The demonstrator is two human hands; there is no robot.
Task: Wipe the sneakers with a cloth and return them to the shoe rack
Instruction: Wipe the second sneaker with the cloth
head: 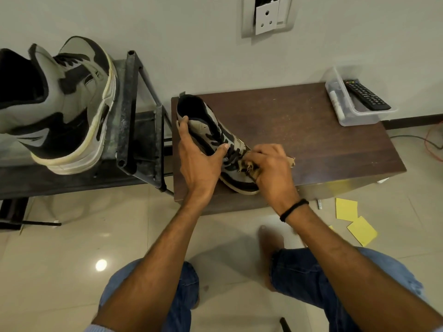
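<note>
Head view: pale tiled floor (72, 248) fills the near half, open between the person's knees and the furniture. A dark wooden low table (311, 130) stands against the wall. Most of its top is bare to the right of the hands, out to its right edge. Its left edge sits just beside the dark metal shoe rack (134, 111), with only a narrow gap between them.

On the rack's top level a second sneaker (72, 111), grey and black, stands with its heel toward the camera and its toe toward the wall, close to the rack's right rail.

The sneaker (215, 130) being cleaned lies on the table's left end. Its long axis runs diagonally: the open collar is at the far left corner and the toe reaches the near edge, pointing toward the person.

The left hand (199, 164) grips the upper, fingers curled at the collar and thumb across the laces. The right hand (271, 171) is closed round a frayed brown cloth (249, 167), pressing it against the forefoot by the laces.

A clear plastic box (354, 116) sits at the table's far right corner, holding a remote (366, 95). Yellow notes (346, 209) lie on the floor beyond the table's near right corner.
</note>
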